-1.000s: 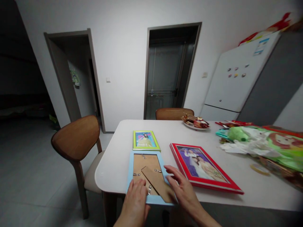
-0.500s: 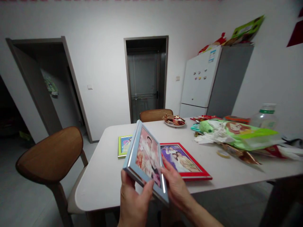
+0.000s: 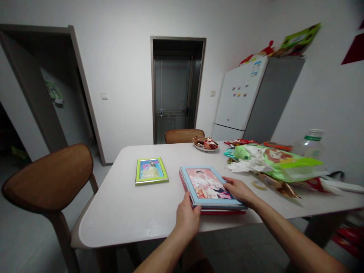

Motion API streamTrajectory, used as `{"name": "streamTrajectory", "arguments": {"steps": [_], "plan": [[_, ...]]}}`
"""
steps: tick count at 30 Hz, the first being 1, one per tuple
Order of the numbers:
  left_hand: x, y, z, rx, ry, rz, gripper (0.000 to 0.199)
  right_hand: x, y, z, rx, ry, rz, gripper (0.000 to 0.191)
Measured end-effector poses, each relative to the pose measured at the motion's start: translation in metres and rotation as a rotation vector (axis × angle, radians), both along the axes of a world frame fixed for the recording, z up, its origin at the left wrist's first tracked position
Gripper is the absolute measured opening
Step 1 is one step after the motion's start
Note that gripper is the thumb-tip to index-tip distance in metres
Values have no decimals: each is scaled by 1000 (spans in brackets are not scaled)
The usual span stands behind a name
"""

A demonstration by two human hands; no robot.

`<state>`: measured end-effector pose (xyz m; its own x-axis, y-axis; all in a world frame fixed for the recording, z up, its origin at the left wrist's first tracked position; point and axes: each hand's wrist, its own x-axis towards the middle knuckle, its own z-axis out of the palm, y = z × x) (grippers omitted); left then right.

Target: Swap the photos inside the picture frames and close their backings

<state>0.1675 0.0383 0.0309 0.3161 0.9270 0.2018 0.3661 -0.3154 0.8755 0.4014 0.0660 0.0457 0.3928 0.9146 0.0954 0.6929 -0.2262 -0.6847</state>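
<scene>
A light blue picture frame (image 3: 209, 185) lies face up on top of a red picture frame (image 3: 224, 212), which shows only along its left and front edges. My left hand (image 3: 188, 215) grips the blue frame's near left corner, fingers at the left side and thumb at the front edge. At the right side, my right hand (image 3: 239, 191) holds the same frame by its edge, fingertips over the border. Left of this stack, a smaller lime green picture frame (image 3: 151, 170) lies flat by itself, touched by neither hand.
On the white table (image 3: 122, 212), a plate of wrapped snacks (image 3: 206, 144) stands at the back. Crumpled tissues, a green tissue pack (image 3: 295, 167), a tape roll (image 3: 258, 185) and a clear plastic bottle (image 3: 309, 146) crowd the right side. A wooden chair (image 3: 51, 178) stands at left.
The blue frame, held tilted in the air before, has come down flat onto the red frame. Both hands lowered with it, the right one now at its right edge. The view shifted slightly.
</scene>
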Motion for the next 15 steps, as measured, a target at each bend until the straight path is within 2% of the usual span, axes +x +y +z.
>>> {"name": "streamTrajectory", "arguments": {"steps": [2,5,8,9,12,14,15], "plan": [[-6,0,-3,4,20,-1,49,1,2,-4,22,-65,3,39],[-26,4,-9,12,58,9,53,-9,3,0,53,-149,-36,37],[-54,11,-15,22,87,53,51,-46,6,10,156,-240,-1,39],[-64,14,-18,28,95,75,50,-65,8,12,217,-292,58,39],[-90,21,-23,45,124,159,45,-135,22,8,278,-372,400,39],[-104,25,-25,61,148,208,43,-179,38,-2,233,-437,538,43],[-110,26,-26,71,162,225,43,-197,48,-7,225,-443,564,44]]}}
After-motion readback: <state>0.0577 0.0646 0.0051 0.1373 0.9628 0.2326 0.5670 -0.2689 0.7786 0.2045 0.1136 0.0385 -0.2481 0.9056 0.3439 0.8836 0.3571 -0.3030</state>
